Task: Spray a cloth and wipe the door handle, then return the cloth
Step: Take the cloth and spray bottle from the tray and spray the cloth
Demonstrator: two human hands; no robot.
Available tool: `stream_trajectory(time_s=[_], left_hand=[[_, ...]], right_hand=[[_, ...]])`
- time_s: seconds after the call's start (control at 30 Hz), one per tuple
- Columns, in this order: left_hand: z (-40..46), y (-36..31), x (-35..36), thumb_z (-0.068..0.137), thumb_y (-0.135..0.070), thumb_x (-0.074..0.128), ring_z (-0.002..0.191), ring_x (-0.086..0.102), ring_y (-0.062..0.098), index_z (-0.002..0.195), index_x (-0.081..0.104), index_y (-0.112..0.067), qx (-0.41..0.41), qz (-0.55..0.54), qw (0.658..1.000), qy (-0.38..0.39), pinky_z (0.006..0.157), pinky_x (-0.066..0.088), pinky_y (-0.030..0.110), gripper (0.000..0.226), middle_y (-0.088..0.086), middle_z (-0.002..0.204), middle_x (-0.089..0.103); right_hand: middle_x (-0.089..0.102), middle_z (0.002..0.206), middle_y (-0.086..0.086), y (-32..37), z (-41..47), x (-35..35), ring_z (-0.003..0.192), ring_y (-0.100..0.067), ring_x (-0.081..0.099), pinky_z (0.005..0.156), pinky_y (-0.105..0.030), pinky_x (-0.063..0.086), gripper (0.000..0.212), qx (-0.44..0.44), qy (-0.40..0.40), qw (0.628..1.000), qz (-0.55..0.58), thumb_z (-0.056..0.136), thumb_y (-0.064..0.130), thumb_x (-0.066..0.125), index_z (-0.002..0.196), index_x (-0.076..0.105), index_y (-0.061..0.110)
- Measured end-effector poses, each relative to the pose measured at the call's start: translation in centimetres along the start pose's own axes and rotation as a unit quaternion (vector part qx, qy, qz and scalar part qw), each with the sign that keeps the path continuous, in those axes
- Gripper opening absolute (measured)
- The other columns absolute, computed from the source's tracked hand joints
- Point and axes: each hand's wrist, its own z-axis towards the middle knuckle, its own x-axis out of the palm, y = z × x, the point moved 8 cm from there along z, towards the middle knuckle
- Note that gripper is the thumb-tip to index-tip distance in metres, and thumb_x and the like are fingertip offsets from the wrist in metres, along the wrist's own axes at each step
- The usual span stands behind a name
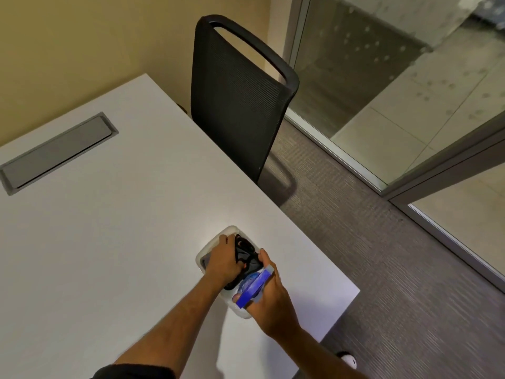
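Observation:
A small white bin (228, 231) sits on the white table (109, 228) near its right edge. Inside it lies a dark cloth (247, 255). My left hand (222, 262) reaches into the bin and its fingers close around the dark cloth. My right hand (270, 292) is at the bin's near right side, wrapped around a spray bottle with a blue and grey head (254, 288) that stands in or just over the bin. The door handle is not in view.
A black mesh chair (237, 97) stands at the table's far right side. A grey cable hatch (58, 151) is set into the tabletop at left. Glass wall panels (382, 77) and grey carpet (382, 255) lie to the right.

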Motion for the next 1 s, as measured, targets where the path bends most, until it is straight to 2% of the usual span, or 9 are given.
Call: stream_trajectory(time_s=[0.13,0.2,0.27,0.3,0.43,0.57,0.73,0.9,1.0], left_hand=[[0.9,0.5,-0.9,0.084,-0.023,0.052,0.088,0.066,0.018,0.105,0.065,-0.018,0.005,-0.121,0.993,0.006,0.084,0.058,0.041,0.025,0.003,0.106,0.071],[1.2,1.0,-1.3,0.090,-0.021,0.050,0.097,0.066,0.019,0.112,0.067,-0.018,0.006,-0.125,0.992,0.002,0.090,0.054,0.037,0.028,0.001,0.110,0.072],[1.2,1.3,-1.0,0.091,-0.024,0.059,0.109,0.064,0.023,0.127,0.061,-0.016,0.023,-0.092,0.995,0.013,0.096,0.049,0.035,0.037,0.004,0.122,0.069],[1.4,1.5,-0.4,0.092,-0.025,0.062,0.113,0.063,0.023,0.132,0.058,-0.015,0.028,-0.074,0.997,0.021,0.098,0.047,0.033,0.041,0.005,0.126,0.067],[1.0,1.5,-0.4,0.098,-0.025,0.055,0.106,0.056,0.013,0.126,0.056,-0.015,0.019,-0.070,0.997,-0.008,0.093,0.042,0.025,0.030,0.000,0.120,0.062],[-0.1,0.9,-0.8,0.095,-0.020,0.050,0.096,0.057,0.016,0.110,0.053,-0.014,0.028,-0.061,0.998,-0.015,0.081,0.047,0.028,0.016,0.000,0.110,0.058],[-0.8,-1.2,-4.1,0.082,-0.003,0.060,0.085,0.057,0.029,0.107,0.061,-0.002,0.057,-0.072,0.995,-0.033,0.073,0.049,0.037,0.025,0.013,0.114,0.047],[-3.5,-2.7,-8.5,0.073,-0.007,0.059,0.084,0.058,0.021,0.093,0.056,-0.014,0.030,-0.145,0.987,-0.065,0.065,0.043,0.022,0.021,0.004,0.097,0.060],[-5.7,-3.7,-10.6,0.083,-0.016,0.057,0.089,0.065,0.023,0.107,0.054,-0.015,-0.010,-0.194,0.978,-0.075,0.069,0.047,0.028,0.024,0.002,0.099,0.066]], right_hand=[[0.037,0.141,0.032,0.5,0.3,-0.1,0.124,0.007,0.047,0.104,-0.013,0.041,0.091,-0.018,0.009,1.000,-0.004,0.078,0.031,0.076,0.152,0.024,0.043],[0.050,0.131,0.027,0.6,0.4,0.2,0.118,-0.005,0.058,0.102,-0.018,0.047,0.084,-0.003,-0.002,1.000,0.000,0.077,0.040,0.080,0.147,0.033,0.044],[0.064,0.101,0.017,-0.3,0.6,0.4,0.098,-0.025,0.069,0.095,-0.034,0.058,0.064,0.000,-0.036,0.999,0.019,0.076,0.046,0.081,0.129,0.045,0.050],[0.064,0.095,0.016,-0.2,0.5,0.3,0.093,-0.026,0.069,0.093,-0.038,0.059,0.060,-0.006,-0.047,0.999,0.020,0.077,0.043,0.080,0.126,0.046,0.052],[0.062,0.127,0.014,0.9,0.2,0.3,0.113,-0.014,0.064,0.096,-0.031,0.055,0.077,0.004,-0.022,1.000,0.018,0.076,0.032,0.074,0.143,0.037,0.041],[0.069,0.097,-0.003,0.0,1.0,-0.9,0.089,-0.025,0.070,0.084,-0.040,0.061,0.061,0.001,-0.054,0.998,0.009,0.079,0.020,0.078,0.128,0.044,0.028],[0.065,0.101,0.000,0.8,1.3,-3.6,0.097,-0.022,0.068,0.091,-0.035,0.059,0.051,0.014,-0.033,0.997,0.071,0.085,0.007,0.076,0.107,0.044,0.041],[0.066,0.115,-0.008,2.5,-0.4,-6.5,0.108,-0.023,0.067,0.091,-0.040,0.061,0.066,-0.005,-0.064,0.987,0.145,0.081,0.010,0.077,0.136,0.045,0.025],[0.061,0.126,-0.012,3.7,-1.3,-8.7,0.119,-0.027,0.062,0.088,-0.042,0.062,0.079,-0.016,-0.060,0.978,0.201,0.072,0.022,0.075,0.144,0.041,0.024]])
